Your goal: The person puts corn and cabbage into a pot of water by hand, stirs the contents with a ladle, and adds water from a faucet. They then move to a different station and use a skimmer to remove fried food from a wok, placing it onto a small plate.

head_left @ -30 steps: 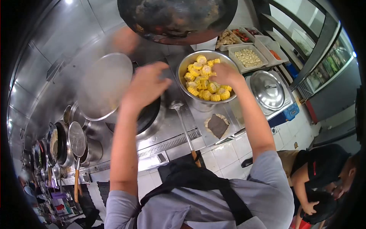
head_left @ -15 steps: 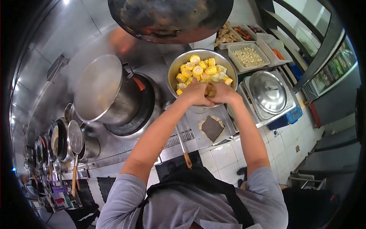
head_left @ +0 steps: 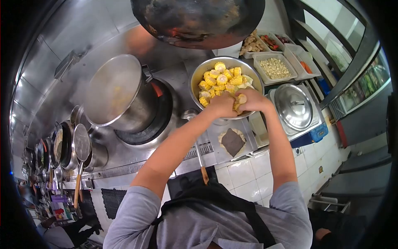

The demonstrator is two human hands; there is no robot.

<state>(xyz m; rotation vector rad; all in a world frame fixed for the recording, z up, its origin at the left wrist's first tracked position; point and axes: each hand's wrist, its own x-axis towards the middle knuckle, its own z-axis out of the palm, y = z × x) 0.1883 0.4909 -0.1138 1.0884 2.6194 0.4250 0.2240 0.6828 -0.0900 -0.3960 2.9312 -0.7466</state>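
Note:
A steel bowl (head_left: 195,88) holds many yellow corn pieces (head_left: 218,79) with some pale pieces at its right side. Both hands are in the near part of the bowl, close together. My left hand (head_left: 224,104) has its fingers curled down among the corn. My right hand (head_left: 252,100) is closed around a corn piece (head_left: 241,99). To the left, a large steaming pot (head_left: 137,108) stands on a black burner, with blurred yellow pieces inside.
A dark wok (head_left: 199,20) hangs above the bowl. White baskets (head_left: 296,74) of ingredients stand at the back right, near a round steel lid (head_left: 293,107). A ladle (head_left: 199,155) lies before the bowl. Pans and strainers (head_left: 82,143) line the left.
The view has shifted slightly. My hands have moved within the bowl, and a corn piece now shows in my right hand. At the lower right, part of another person has come into view.

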